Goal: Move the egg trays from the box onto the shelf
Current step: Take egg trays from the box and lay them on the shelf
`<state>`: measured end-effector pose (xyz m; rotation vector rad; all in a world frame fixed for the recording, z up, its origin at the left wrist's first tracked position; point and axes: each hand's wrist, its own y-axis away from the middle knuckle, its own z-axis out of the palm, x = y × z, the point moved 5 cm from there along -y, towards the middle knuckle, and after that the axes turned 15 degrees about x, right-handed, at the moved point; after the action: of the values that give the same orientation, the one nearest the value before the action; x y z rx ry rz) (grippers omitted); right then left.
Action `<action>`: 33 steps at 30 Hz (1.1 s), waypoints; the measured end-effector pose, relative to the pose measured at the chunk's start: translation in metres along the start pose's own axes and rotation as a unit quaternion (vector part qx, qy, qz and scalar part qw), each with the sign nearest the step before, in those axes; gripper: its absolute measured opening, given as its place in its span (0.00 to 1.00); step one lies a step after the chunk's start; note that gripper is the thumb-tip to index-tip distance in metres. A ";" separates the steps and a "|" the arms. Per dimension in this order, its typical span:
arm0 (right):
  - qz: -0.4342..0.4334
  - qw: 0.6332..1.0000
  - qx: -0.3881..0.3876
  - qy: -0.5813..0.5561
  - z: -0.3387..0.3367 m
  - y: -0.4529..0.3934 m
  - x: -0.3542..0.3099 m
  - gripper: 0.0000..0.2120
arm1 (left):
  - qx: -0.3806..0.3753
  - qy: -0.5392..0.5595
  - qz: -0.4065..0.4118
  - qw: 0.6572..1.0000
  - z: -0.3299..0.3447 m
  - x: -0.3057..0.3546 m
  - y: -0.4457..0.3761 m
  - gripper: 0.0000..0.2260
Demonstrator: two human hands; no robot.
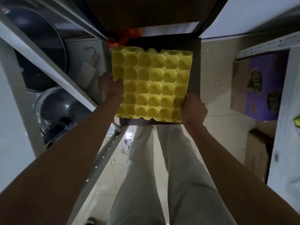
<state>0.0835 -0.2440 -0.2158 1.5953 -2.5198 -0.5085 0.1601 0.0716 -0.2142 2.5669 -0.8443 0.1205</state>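
A yellow egg tray (152,85) with several rows of empty cups hangs level over an open dark cardboard box (194,67) on the floor in front of my legs. My left hand (110,87) grips the tray's left edge, fingers curled over the rim. My right hand (193,109) grips the near right corner. The tray covers most of the box's inside, so what lies in the box is hidden. A white metal shelf frame (48,62) runs along my left side.
Dark pans and glass lids (48,46) fill the left shelf. An orange bag (128,38) sits behind the box. A purple carton (259,85) stands under a right-hand rack (266,46), with another brown box (258,153) nearer. Debris dots the tiled floor (126,143).
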 end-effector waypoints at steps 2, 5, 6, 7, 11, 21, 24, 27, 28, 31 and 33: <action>-0.004 1.000 0.001 0.013 -0.001 0.008 0.003 0.09 | 0.017 0.012 -0.001 1.000 -0.006 0.002 0.005 0.16; 0.006 1.000 0.006 0.000 -0.009 0.017 0.007 0.07 | 0.054 0.057 -0.013 0.997 -0.017 0.007 0.019 0.14; 0.012 1.000 0.013 -0.013 -0.013 0.020 0.007 0.07 | 0.058 0.070 -0.014 0.996 -0.020 0.010 0.023 0.14; 0.017 0.999 0.019 -0.030 -0.017 0.023 0.005 0.06 | 0.059 0.078 -0.010 0.995 -0.024 0.012 0.026 0.15; 0.073 0.988 0.037 -0.128 -0.026 0.034 -0.004 0.11 | 0.074 0.097 0.033 0.992 -0.039 0.026 0.040 0.14; 0.305 0.902 0.040 -0.303 0.019 0.037 0.025 0.08 | 0.027 0.113 0.060 0.991 -0.023 0.019 0.031 0.16; 0.269 0.905 0.017 -0.329 0.019 0.036 0.033 0.11 | 0.037 0.104 0.064 0.992 -0.028 0.022 0.029 0.15; 0.239 0.895 0.006 -0.377 0.006 0.043 0.040 0.15 | 0.041 0.098 0.086 0.991 -0.046 0.032 0.031 0.14; 0.233 0.887 0.002 -0.397 -0.001 0.047 0.043 0.15 | 0.043 0.090 0.095 0.990 -0.054 0.036 0.034 0.14; 0.231 0.846 0.004 -0.480 -0.023 0.066 0.049 0.13 | 0.042 0.075 0.126 0.988 -0.075 0.052 0.048 0.16; 0.246 0.814 0.023 -0.525 -0.041 0.084 0.061 0.11 | 0.011 0.101 0.143 0.984 -0.079 0.069 0.065 0.16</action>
<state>-0.0043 -0.2745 -0.1538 0.5714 -3.4967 -1.5787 0.1817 0.0207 -0.1042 2.3867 -1.1301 0.4713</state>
